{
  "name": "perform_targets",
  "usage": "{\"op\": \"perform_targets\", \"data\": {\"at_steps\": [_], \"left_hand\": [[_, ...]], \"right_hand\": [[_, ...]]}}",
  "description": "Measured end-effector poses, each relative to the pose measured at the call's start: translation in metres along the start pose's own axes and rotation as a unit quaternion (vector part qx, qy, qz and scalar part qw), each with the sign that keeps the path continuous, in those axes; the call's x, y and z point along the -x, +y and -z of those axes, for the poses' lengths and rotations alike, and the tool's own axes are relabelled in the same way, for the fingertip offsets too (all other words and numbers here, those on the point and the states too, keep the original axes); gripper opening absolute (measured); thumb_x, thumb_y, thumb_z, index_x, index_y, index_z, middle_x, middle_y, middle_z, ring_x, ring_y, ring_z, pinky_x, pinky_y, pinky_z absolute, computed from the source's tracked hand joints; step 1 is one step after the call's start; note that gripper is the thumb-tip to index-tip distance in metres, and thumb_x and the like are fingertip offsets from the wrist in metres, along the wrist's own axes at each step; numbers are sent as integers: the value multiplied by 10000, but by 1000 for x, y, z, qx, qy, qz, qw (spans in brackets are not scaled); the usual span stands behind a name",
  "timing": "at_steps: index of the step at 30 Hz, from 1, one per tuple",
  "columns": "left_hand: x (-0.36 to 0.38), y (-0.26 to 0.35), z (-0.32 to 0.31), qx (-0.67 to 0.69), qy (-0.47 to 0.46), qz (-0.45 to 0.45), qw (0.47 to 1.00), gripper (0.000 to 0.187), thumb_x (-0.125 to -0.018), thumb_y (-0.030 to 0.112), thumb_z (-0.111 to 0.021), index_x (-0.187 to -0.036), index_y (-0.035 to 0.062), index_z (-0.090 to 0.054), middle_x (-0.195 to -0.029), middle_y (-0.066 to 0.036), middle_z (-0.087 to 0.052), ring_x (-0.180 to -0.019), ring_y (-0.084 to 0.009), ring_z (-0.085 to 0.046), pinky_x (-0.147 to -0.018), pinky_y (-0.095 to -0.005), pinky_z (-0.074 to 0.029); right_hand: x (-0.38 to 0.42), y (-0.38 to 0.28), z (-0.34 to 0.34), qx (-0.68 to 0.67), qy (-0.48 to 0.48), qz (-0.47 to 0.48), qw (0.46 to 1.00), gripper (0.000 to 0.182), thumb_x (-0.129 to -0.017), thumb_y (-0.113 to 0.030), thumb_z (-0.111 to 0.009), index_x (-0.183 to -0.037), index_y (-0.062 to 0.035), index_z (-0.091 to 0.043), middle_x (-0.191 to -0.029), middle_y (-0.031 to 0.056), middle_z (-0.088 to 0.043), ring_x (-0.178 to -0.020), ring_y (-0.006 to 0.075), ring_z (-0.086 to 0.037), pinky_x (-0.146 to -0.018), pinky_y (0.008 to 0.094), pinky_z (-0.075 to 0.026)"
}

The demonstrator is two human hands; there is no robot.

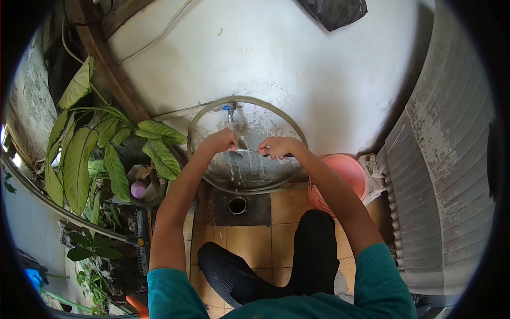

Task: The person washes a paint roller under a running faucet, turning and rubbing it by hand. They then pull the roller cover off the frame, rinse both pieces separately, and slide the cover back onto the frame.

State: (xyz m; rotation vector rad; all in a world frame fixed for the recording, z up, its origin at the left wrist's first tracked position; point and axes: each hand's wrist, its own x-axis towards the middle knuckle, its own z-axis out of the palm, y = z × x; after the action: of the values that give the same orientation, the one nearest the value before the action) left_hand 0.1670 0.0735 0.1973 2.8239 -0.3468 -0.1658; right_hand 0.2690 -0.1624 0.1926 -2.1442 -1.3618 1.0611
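Observation:
My right hand (277, 147) is closed around the black handle of a long-handled metal utensil (247, 151). The utensil's thin shaft points left to a grey head, too small to tell whether it is a spatula or a ladle. At that head end, the fingers of my left hand (223, 141) are pinched together on the utensil. Just above my left hand, a tap (229, 110) with a blue handle sticks out of the wall. Streaks of water fall around and below the hands.
A hose (289, 119) hangs in a wide loop around the tap. Below is a round drain opening (237, 205) in a dark floor patch. A pink bucket (348, 173) stands at right beside corrugated sheeting (441, 159). Leafy plants (85, 154) and a purple ball (138, 190) are at left.

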Motion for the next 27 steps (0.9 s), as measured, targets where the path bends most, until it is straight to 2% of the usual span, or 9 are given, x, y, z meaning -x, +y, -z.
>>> {"op": "perform_targets", "data": {"at_steps": [2,6,8,10,11,14,17,23,27], "left_hand": [[0,2,0,16,-50,63,997,56,-737,46,-678,-774,5,-689,-642,-108,-654,-582,-204,-634,-566,-330,-487],[-2,-3,-3,-13,-51,70,996,74,-739,38,-658,-803,17,-688,-658,-117,-647,-640,-239,-643,-598,-342,-492],[1,-4,-8,-69,106,-53,991,128,-758,13,-618,-868,33,-680,-757,-132,-650,-745,-288,-643,-658,-366,-499],[9,5,-9,-82,155,-40,984,131,-772,20,-607,-884,36,-672,-831,-141,-648,-786,-313,-634,-679,-377,-503],[13,11,-10,-95,204,-28,974,135,-785,28,-597,-901,39,-664,-906,-151,-646,-827,-338,-625,-699,-388,-507],[16,6,-18,-59,304,-68,948,238,-766,-44,-565,-968,46,-654,-920,-130,-641,-831,-343,-621,-739,-394,-508],[20,13,-21,-41,302,-87,948,145,-804,71,-599,-935,40,-653,-920,-146,-628,-847,-337,-618,-733,-406,-511],[16,6,-23,-132,251,-78,956,96,-808,125,-598,-857,64,-654,-910,-83,-635,-787,-309,-630,-673,-393,-514],[17,11,-24,-148,221,-81,961,127,-737,29,-628,-857,68,-640,-946,-48,-634,-757,-279,-639,-675,-382,-527]], "right_hand": [[-5,3,-3,17,-3,-3,1000,316,-955,-267,-429,-1204,-134,-571,-687,52,-539,-451,110,-434,-432,282,-384],[-7,7,-6,2,7,13,1000,305,-961,-262,-421,-1184,-122,-574,-706,52,-552,-452,114,-437,-447,293,-398],[-3,7,-6,-29,14,10,999,291,-963,-256,-417,-1151,-108,-582,-716,51,-561,-456,113,-435,-455,299,-404],[-1,9,-6,-140,-2,-24,990,311,-974,-264,-397,-1190,-129,-575,-701,53,-532,-451,108,-422,-437,301,-409],[1,9,-7,-140,0,-24,990,311,-974,-264,-397,-1190,-129,-575,-701,53,-532,-451,108,-422,-437,301,-409],[7,11,-7,-186,-2,-15,982,330,-982,-268,-378,-1221,-131,-561,-690,53,-502,-447,106,-416,-424,298,-409],[10,11,-5,-201,-9,-19,979,335,-985,-265,-371,-1223,-114,-552,-690,60,-494,-440,108,-411,-426,290,-412],[2,19,-5,-189,-24,-24,981,330,-981,-253,-379,-1226,-109,-547,-685,55,-493,-434,111,-408,-419,293,-410],[4,18,-4,-178,-43,-38,982,341,-987,-274,-370,-1247,-125,-532,-696,35,-487,-457,96,-402,-437,277,-410]]}}
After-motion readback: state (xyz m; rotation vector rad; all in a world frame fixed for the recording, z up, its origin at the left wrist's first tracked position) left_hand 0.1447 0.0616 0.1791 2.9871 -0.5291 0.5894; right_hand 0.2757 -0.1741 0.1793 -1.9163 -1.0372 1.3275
